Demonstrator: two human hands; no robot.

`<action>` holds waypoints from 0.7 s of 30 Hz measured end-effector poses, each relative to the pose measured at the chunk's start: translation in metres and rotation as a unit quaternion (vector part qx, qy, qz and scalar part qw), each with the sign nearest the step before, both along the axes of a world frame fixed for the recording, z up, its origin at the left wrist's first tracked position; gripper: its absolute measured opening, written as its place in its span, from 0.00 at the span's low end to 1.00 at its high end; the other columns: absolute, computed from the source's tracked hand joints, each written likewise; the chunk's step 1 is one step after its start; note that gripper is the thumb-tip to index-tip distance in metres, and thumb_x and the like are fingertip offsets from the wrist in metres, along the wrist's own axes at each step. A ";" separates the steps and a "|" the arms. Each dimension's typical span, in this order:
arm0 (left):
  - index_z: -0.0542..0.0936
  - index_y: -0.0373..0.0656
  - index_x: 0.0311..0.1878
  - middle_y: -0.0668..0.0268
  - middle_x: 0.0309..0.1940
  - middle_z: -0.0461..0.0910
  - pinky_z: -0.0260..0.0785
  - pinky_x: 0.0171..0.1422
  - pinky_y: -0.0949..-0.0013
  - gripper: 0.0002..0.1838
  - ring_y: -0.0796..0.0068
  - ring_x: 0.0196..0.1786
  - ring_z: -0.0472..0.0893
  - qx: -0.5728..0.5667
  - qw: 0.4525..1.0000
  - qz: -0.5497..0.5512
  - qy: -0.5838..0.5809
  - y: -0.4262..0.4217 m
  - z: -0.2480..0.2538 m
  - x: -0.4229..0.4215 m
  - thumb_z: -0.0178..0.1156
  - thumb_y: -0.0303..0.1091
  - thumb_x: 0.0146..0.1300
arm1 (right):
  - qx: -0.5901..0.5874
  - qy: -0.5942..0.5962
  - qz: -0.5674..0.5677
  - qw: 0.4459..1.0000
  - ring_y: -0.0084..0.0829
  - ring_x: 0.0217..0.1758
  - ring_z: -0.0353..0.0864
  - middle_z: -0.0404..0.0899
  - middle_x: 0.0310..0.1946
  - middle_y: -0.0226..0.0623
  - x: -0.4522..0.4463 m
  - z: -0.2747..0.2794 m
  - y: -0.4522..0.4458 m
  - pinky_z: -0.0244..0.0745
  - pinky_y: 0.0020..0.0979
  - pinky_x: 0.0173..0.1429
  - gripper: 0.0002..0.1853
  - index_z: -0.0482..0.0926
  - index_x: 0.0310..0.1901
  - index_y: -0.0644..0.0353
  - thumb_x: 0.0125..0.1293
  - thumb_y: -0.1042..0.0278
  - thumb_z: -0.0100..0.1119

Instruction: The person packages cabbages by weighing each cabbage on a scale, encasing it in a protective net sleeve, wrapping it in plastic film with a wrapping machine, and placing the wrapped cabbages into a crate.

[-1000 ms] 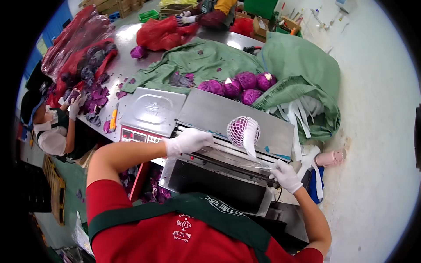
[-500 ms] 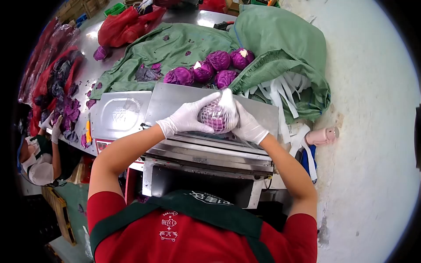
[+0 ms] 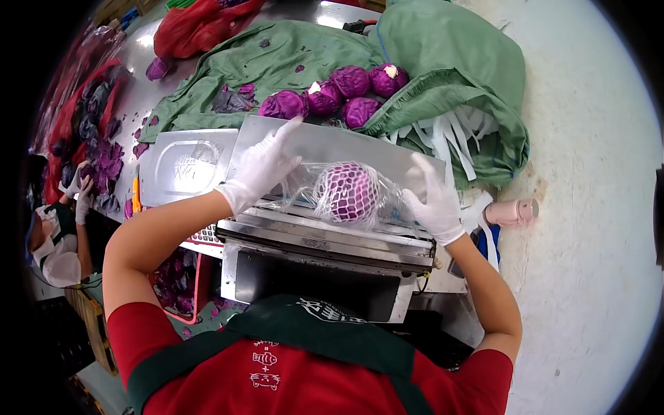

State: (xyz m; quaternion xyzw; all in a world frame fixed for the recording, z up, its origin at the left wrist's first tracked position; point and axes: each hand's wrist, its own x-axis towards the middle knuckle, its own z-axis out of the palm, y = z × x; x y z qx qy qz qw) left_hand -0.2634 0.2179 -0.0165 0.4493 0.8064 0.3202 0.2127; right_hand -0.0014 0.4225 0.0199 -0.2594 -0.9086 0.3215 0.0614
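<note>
A red cabbage in a white foam net point(image 3: 347, 192) rests on the wrapping machine point(image 3: 332, 242), with clear plastic film point(image 3: 391, 200) around it and spreading to both sides. To its left is my left hand point(image 3: 266, 166), white-gloved, fingers apart, beside the film's left end. My right hand point(image 3: 436, 200), also gloved, is on the other side with fingers spread near the film's right end. Neither hand touches the cabbage. Behind the machine's metal plate point(image 3: 318, 135), several bare red cabbages point(image 3: 351, 81) lie on green woven sacking point(image 3: 290, 52).
A full green sack point(image 3: 456, 48) stands back right, white strips point(image 3: 456, 138) at its mouth. Near the wall is a pink cylinder point(image 3: 512, 212). An orange-handled tool point(image 3: 136, 194) and a scale point(image 3: 190, 169) are left. Another person point(image 3: 62, 242) works at far left.
Both hands have let go of the netted cabbage and moved apart, outward to either side. It now sits on the machine with film around it.
</note>
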 end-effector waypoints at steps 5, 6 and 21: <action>0.59 0.74 0.69 0.47 0.62 0.66 0.78 0.45 0.64 0.40 0.56 0.48 0.80 0.166 0.793 -0.379 0.448 0.018 0.003 0.007 0.55 0.26 0.55 | 0.487 0.160 0.250 0.821 0.35 0.55 0.75 0.70 0.58 0.39 -0.027 -0.041 0.003 0.74 0.34 0.48 0.32 0.64 0.65 0.47 0.57 0.61 0.61; 0.60 0.73 0.69 0.46 0.63 0.65 0.78 0.47 0.64 0.39 0.54 0.51 0.79 0.143 0.831 -0.389 0.371 0.023 -0.010 0.004 0.55 0.25 0.56 | 0.432 0.140 0.250 0.855 0.36 0.54 0.75 0.71 0.57 0.40 -0.034 -0.061 0.004 0.74 0.35 0.49 0.31 0.66 0.63 0.46 0.57 0.60 0.61; 0.57 0.57 0.72 0.58 0.63 0.68 0.69 0.63 0.66 0.44 0.63 0.59 0.76 0.128 0.933 -0.272 -0.199 0.025 -0.005 0.014 0.69 0.34 0.54 | 0.072 0.173 0.271 0.944 0.43 0.53 0.77 0.74 0.52 0.46 -0.062 -0.060 0.023 0.74 0.37 0.55 0.38 0.60 0.65 0.57 0.55 0.59 0.66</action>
